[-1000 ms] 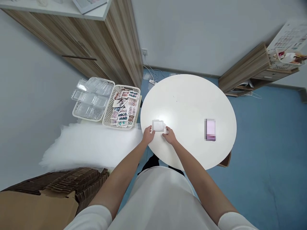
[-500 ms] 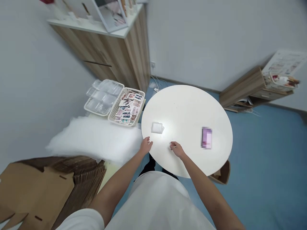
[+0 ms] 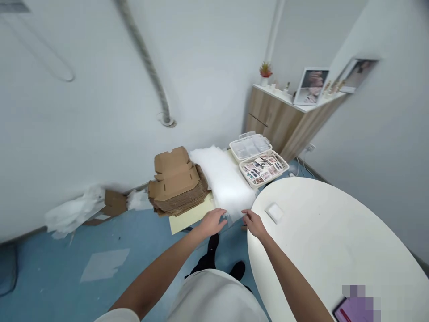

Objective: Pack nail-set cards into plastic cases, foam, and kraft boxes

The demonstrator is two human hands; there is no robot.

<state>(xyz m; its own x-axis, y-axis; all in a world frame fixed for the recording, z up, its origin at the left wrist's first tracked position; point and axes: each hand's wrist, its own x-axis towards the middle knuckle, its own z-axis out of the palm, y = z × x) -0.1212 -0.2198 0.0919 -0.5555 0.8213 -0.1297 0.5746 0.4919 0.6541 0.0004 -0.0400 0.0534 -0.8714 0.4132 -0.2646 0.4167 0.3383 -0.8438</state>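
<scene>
My left hand [image 3: 213,222] is at the near edge of a pile of soft white foam or bubble sheets [image 3: 224,174], thumb and fingers apart. My right hand [image 3: 254,223] is at the same pile's right corner, beside the table rim, its fingers partly bent and spread with nothing visible in them. Whether either fingertip touches the sheets cannot be made out. On the white round table [image 3: 318,232], just right of my right hand, lies a small white stack of flat packets [image 3: 275,212].
Left of the sheets, flat brown cardboard boxes [image 3: 177,179] are piled on a pale yellow board [image 3: 191,217]. Behind are a basket of patterned cards [image 3: 263,167] and a basket of clear plastic pieces [image 3: 250,145]. A wooden cabinet [image 3: 275,109] stands behind. A blurred-out phone-like item [image 3: 355,308] lies on the table.
My view and body have turned left, from the table toward the sheets and boxes. Both hands have moved from the table's edge to the near end of the white sheets.
</scene>
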